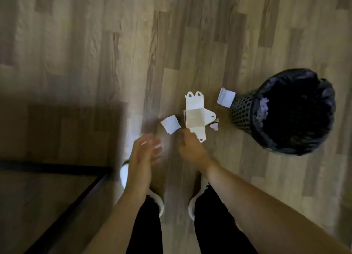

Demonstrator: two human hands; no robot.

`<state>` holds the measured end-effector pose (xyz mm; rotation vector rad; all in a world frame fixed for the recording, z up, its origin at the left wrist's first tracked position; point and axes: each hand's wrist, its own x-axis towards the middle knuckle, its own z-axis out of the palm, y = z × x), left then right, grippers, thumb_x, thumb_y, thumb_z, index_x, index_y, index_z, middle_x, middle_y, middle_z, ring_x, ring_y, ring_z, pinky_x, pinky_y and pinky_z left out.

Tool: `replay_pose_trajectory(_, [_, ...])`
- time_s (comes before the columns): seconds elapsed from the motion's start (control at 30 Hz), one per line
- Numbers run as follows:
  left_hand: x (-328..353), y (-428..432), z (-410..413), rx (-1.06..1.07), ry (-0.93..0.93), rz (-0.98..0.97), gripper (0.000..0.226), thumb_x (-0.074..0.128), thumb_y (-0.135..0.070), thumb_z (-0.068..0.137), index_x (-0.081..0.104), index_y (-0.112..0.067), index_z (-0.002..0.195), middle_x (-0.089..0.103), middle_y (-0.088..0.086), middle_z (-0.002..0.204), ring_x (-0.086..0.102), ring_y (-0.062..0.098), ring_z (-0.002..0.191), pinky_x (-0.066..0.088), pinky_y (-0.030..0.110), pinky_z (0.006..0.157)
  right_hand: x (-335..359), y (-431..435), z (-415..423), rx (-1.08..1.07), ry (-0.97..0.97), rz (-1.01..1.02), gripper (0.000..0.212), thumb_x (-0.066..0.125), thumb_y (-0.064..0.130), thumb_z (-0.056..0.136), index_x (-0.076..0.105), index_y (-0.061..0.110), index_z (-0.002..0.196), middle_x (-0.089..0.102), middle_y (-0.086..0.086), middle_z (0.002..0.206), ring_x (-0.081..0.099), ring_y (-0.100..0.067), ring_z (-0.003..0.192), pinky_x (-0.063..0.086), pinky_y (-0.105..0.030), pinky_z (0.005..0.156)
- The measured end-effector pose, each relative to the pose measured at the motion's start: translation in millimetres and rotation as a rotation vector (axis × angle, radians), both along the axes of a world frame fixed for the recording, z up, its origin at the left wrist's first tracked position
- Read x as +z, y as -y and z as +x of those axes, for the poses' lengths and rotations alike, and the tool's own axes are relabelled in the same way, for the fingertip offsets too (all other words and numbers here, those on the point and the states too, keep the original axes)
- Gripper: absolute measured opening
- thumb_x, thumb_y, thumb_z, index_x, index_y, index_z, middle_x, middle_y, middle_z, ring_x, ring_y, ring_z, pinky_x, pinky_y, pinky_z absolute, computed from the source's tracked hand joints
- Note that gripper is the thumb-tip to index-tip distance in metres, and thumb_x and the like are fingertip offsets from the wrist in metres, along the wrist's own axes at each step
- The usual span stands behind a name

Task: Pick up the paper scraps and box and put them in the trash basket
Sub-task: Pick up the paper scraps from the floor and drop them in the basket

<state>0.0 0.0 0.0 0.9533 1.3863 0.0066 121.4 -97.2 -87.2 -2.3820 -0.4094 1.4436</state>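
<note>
The bin (245, 110) holds a black bag (297, 108) with pale scraps (262, 108); left hand (144, 150) spread open, right hand (188, 145) fingers unclear at the box (195, 112)

A wood-plank floor (76, 44), white shoes (158, 202) below black trousers (144, 231), dark-edged furniture (57, 187) at lower left

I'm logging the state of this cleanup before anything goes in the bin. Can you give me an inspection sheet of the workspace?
Surface: wood-look floor, dim light.
Job's things: flattened box on floor; paper scrap left of it; second scrap by the basket; torn bits at its right; trash basket with black liner, upright.
Clutter: nothing seen.
Hands: right hand at the box's near edge, grip unclear; left hand open, blurred, empty.
Cables: nothing seen.
Surroundings: dark-framed furniture lower left; person's white shoes.
</note>
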Motion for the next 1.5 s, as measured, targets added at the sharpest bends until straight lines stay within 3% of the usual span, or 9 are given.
replay_pose_trajectory(0.33, [-124.1,14.0,-77.5,-0.452,-0.147,-0.038,0.023,0.056,-0.034,0.100,0.064,-0.037,0.121,0.077,-0.003,0.107,0.073,0.023,0.104,0.058,0.037,0.089,-138.2,-51.1,-18.0,0.114,-0.008,-0.096,0.057,0.052,0.033,0.105,0.029,0.024,0.156,0.010,-0.014,0.172,0.048,-0.042,0.140,0.048,-0.043,0.111])
replay_pose_trajectory(0.47, [-145.7,8.9,-77.1,-0.530,-0.176,-0.081,0.039,0.056,-0.059,0.082,0.060,-0.051,0.120,0.077,-0.009,0.108,0.073,0.018,0.102,0.057,0.042,0.095,-167.6,-64.7,-20.3,0.106,0.119,-0.189,0.068,0.065,0.033,0.099,0.029,0.021,0.156,0.019,-0.018,0.167,0.048,-0.041,0.140,0.048,-0.042,0.109])
replay_pose_trajectory(0.57, [-156.3,10.2,-69.7,-0.426,-0.163,-0.087,0.027,0.059,-0.042,0.093,0.061,-0.045,0.120,0.076,-0.003,0.109,0.074,0.023,0.100,0.057,0.038,0.091,-169.0,-63.2,-19.7,0.148,0.189,-0.197,0.065,0.069,0.024,0.097,0.036,0.015,0.152,0.038,-0.017,0.156,0.060,-0.037,0.127,0.055,-0.040,0.101])
replay_pose_trajectory(0.7, [-146.6,11.4,-57.8,-0.377,-0.186,-0.084,0.024,0.057,-0.025,0.101,0.062,-0.034,0.123,0.076,0.001,0.105,0.073,0.026,0.094,0.057,0.036,0.080,-134.1,-59.9,-19.8,0.005,0.072,-0.049,0.028,0.054,0.033,0.103,0.060,0.013,0.122,0.069,-0.009,0.112,0.072,-0.027,0.100,0.061,-0.038,0.087])
replay_pose_trajectory(1.0, [-60.2,20.1,4.3,-0.333,-0.182,-0.011,0.022,0.051,-0.009,0.105,0.067,-0.013,0.119,0.076,0.011,0.101,0.071,0.034,0.086,0.056,0.035,0.072,72.7,17.5,69.8,-0.642,0.233,0.437,0.011,0.063,0.023,0.100,0.058,0.023,0.089,0.057,0.017,0.067,0.051,0.000,0.058,0.039,-0.012,0.057])
replay_pose_trajectory(1.17, [2.5,46.5,103.3,-0.473,-0.008,0.027,0.020,0.052,-0.015,0.105,0.067,-0.028,0.107,0.080,-0.014,0.090,0.076,0.023,0.080,0.061,0.030,0.074,136.4,77.6,148.5,-0.863,0.443,0.376,0.008,0.060,0.027,0.101,0.057,0.023,0.094,0.059,0.014,0.069,0.053,-0.004,0.061,0.051,-0.028,0.061])
replay_pose_trajectory(1.3, [49.2,85.6,187.5,-0.569,0.151,0.080,0.022,0.048,-0.012,0.106,0.066,-0.019,0.117,0.078,0.003,0.096,0.074,0.020,0.088,0.060,0.023,0.074,152.9,117.9,181.0,-0.999,0.469,0.270,0.013,0.057,0.040,0.099,0.052,0.028,0.101,0.062,-0.006,0.083,0.063,-0.033,0.074,0.054,-0.042,0.063])
replay_pose_trajectory(1.4, [57.8,111.7,231.6,-0.612,0.188,0.108,0.023,0.052,-0.012,0.104,0.065,-0.019,0.122,0.076,0.005,0.106,0.073,0.017,0.098,0.058,0.030,0.089,149.6,135.0,185.4,-1.021,0.368,0.102,0.049,0.061,0.055,0.093,0.037,0.034,0.131,0.057,-0.007,0.121,0.062,-0.033,0.100,0.058,-0.050,0.080])
replay_pose_trajectory(1.5, [56.9,128.7,246.9,-0.647,0.160,0.118,0.023,0.052,-0.015,0.104,0.064,-0.022,0.124,0.074,-0.005,0.107,0.071,0.011,0.099,0.057,0.030,0.091,152.4,140.6,175.2,-0.973,0.306,0.011,0.059,0.063,0.049,0.095,0.030,0.032,0.141,0.049,-0.011,0.125,0.058,-0.029,0.094,0.052,-0.042,0.076])
